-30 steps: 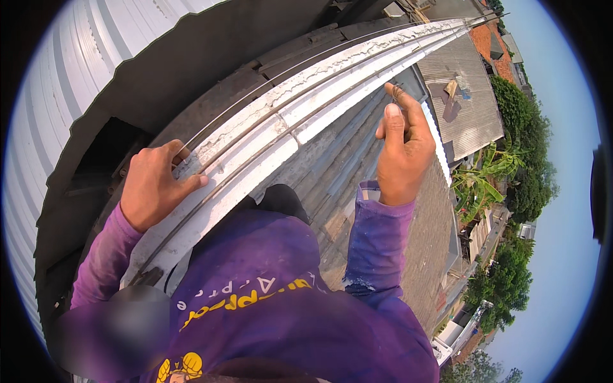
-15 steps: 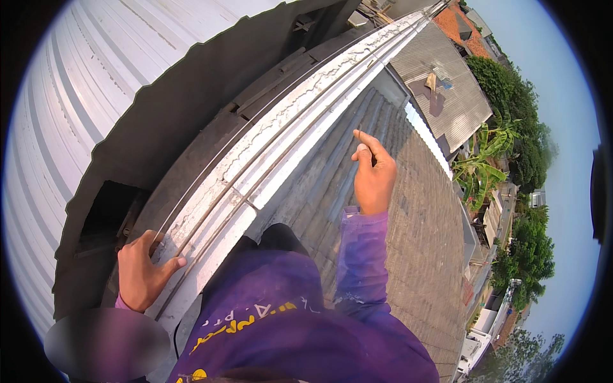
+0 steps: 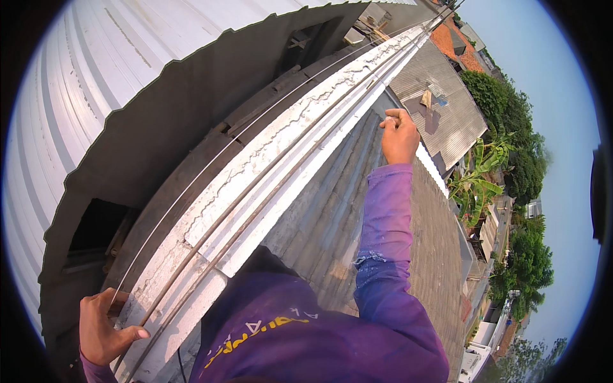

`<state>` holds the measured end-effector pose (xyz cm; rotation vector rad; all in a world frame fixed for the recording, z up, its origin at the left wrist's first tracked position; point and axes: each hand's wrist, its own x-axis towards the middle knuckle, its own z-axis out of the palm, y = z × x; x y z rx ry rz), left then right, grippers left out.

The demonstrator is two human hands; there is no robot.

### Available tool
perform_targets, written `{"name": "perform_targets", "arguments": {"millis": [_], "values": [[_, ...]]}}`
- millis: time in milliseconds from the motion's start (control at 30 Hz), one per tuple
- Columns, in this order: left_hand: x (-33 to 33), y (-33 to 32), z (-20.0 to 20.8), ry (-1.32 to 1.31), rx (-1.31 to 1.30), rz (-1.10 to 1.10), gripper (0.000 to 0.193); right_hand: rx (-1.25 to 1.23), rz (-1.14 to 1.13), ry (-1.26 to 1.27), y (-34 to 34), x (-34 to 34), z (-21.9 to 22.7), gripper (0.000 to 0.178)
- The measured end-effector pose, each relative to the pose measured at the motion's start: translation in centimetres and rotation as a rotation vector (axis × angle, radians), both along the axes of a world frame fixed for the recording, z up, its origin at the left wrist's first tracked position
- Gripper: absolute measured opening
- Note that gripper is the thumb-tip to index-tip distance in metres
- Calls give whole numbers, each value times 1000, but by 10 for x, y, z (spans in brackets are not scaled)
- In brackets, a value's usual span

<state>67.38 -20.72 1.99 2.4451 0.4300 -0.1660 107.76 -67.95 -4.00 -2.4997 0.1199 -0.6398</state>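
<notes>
The person stands high on a rooftop, close against a white plastered parapet wall [image 3: 300,147] that runs from near left to far right, with thin cables or rods [image 3: 255,191] lying along its top. The left hand [image 3: 105,329] is near, at the lower left, fingers curled over the wall's cracked top edge and touching the thin cable there. The right hand [image 3: 399,135] is stretched far up and to the right, well apart from the left, closed into a loose fist on a small pale object [image 3: 389,119] that is too small to identify. Below and right of the body slopes a corrugated roof [image 3: 357,210], and beyond its edge lie lower roofs [image 3: 447,108] and trees [image 3: 504,108] far beneath. The main risk appears to be a fall: the sheeting is ridged and slanted, and the reach pulls the body away from the left hand's grip. The plaster under that hand looks flaky, so it could crumble, and the loose cable gives poor support. The small object could also slip from the raised fist and drop over the edge.
</notes>
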Motion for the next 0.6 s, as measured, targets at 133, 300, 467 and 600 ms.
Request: {"name": "perform_targets", "arguments": {"millis": [133,300,467,600], "values": [[5,17,5,186,-178,-58,114,-65,24,-23,-33,53,-34,16],[37,39,28,495,-219,-168,101,-18,158,-95,-46,83,-50,14],[93,46,43,475,-129,-275,80,136,307,-143,-50,99,-44,15],[192,-18,59,-340,379,-149,53,146,386,-142,-43,107,-41,14]]}}
